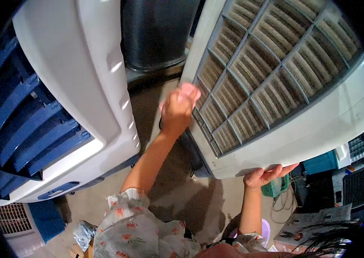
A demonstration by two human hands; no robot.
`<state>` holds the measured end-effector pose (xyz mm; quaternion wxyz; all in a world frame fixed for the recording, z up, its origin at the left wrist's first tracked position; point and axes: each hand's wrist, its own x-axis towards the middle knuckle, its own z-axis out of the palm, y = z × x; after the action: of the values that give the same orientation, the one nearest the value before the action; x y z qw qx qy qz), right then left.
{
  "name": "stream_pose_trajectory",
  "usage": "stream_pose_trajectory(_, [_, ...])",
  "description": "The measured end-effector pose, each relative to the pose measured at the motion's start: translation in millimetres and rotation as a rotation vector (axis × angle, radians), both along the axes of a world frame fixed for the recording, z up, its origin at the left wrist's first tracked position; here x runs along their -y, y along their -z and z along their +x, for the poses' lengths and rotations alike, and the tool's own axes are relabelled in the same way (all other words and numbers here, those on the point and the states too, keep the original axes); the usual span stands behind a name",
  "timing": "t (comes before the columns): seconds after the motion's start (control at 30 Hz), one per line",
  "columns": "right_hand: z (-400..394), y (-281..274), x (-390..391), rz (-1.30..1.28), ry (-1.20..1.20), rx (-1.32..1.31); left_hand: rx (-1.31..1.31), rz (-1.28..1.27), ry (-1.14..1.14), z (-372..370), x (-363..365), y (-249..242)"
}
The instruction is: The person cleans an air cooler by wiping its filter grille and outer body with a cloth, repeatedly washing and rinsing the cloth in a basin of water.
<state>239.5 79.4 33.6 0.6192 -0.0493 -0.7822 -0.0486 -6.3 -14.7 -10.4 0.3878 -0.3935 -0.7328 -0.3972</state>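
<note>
A pink cloth (189,89) is bunched in my left hand (176,112), whose fingers are closed around it. That hand is at the left edge of a large white air cooler (276,150), beside its grey grille (250,92). Behind the grille bars, the brownish slats look dusty. My right hand (270,175) lies against the cooler's lower edge with its fingers stretched out along it. Part of the right palm is hidden by the edge.
Close on the left stands another white unit (100,86) with blue louvers (40,124). A dark container (156,34) is behind. On the floor are a plastic bag (84,234), a green basket (276,185), loose cable (283,208) and a purple basin (265,232).
</note>
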Motion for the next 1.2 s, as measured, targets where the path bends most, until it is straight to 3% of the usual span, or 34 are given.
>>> stream_pose_trajectory(0.1, [4,4,0,-0.025,0.011,0.009,0.249,-0.149,0.043,7,14,14])
stream_pose_trajectory(0.27, [3,3,-2,-0.015,-0.013,0.009,0.148,0.149,0.007,1,9,3])
stream_pose_trajectory(0.33, [3,1,-1,-0.007,0.002,0.017,0.104,0.121,-0.032,-3,-7,14])
stream_pose_trajectory(0.4, [6,2,0,-0.016,0.017,0.016,0.225,0.013,-0.048,8,-11,20])
stream_pose_trajectory(0.53, [1,6,0,-0.027,-0.006,-0.016,0.324,-0.104,0.193,20,20,10])
stream_pose_trajectory(0.67, [-1,5,0,-0.019,-0.037,-0.023,0.465,0.145,0.218,3,8,10])
stream_pose_trajectory(0.73, [1,3,-1,-0.008,-0.019,-0.001,0.543,0.34,0.212,8,-2,-18])
stream_pose_trajectory(0.8, [4,3,-3,-0.012,-0.005,0.002,0.556,0.353,0.175,23,-12,-28])
stream_pose_trajectory(1.0, [-1,7,1,-0.055,-0.065,-0.049,0.488,0.318,0.371,32,4,-37])
stream_pose_trajectory(1.13, [-3,6,1,-0.04,-0.067,-0.046,0.161,-0.034,0.229,12,14,-27])
stream_pose_trajectory(1.2, [-3,6,2,-0.038,-0.06,-0.05,0.197,-0.058,0.229,4,17,-12])
